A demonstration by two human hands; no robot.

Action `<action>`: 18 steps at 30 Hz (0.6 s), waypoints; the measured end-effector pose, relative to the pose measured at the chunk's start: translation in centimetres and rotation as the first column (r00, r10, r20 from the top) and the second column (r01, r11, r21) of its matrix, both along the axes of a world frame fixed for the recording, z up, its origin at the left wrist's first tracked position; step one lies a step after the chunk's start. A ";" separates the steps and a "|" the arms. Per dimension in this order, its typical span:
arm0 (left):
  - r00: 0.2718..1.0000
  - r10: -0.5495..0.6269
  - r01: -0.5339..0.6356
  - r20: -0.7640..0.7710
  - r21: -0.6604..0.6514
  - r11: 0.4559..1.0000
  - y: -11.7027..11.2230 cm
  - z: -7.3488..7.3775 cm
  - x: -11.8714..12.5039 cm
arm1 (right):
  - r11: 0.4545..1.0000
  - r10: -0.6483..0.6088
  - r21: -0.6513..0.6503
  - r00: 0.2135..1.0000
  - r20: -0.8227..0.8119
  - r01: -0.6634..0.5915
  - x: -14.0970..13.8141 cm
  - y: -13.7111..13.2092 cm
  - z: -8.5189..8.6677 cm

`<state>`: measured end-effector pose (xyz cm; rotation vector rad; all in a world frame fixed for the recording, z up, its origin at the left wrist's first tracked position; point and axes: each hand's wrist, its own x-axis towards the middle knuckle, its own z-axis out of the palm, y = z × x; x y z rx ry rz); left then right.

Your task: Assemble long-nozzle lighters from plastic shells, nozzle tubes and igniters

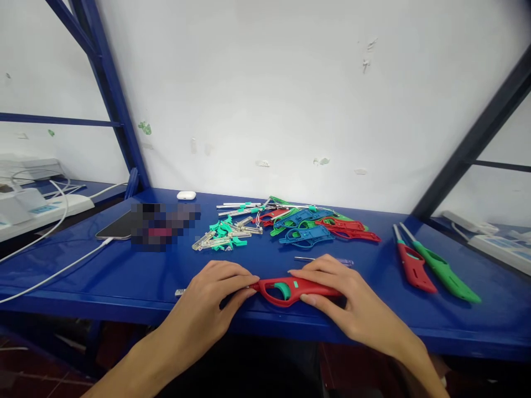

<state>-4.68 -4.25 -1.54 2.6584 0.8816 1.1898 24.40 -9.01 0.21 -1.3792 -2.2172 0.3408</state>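
A red lighter [290, 290] with a green trigger lies flat near the front edge of the blue table [124, 276]. My right hand [332, 293] wraps over its handle end, fingers and thumb pressed against it. My left hand [215, 293] presses on its nozzle end, which the fingers hide. A thin metal rod [323, 259] lies just behind my right hand.
A pile of red, blue and green lighter shells [315, 226] lies mid-table, with small clear and green parts [224, 232] to its left. Two finished lighters, red [412, 265] and green [442, 268], lie at the right. A phone [116, 226] on a cable and an earbud case [186, 195] sit at the left.
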 end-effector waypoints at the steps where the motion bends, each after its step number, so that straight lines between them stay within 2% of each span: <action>1: 1.000 0.005 -0.005 -0.012 -0.009 1.000 -0.1 0.0 0.0 | 1.000 -0.005 -0.006 1.000 0.010 0.005 0.0 0.0 0.0; 7: 0.999 0.028 -0.029 -0.031 -0.013 0.999 0.0 -0.3 0.1 | 1.000 -0.005 0.006 0.999 0.043 0.005 -0.2 0.2 -0.1; 18: 1.000 -0.002 0.001 -0.018 -0.011 1.000 0.4 -0.8 0.4 | 1.000 0.014 0.019 0.998 0.067 -0.015 0.1 0.3 -0.4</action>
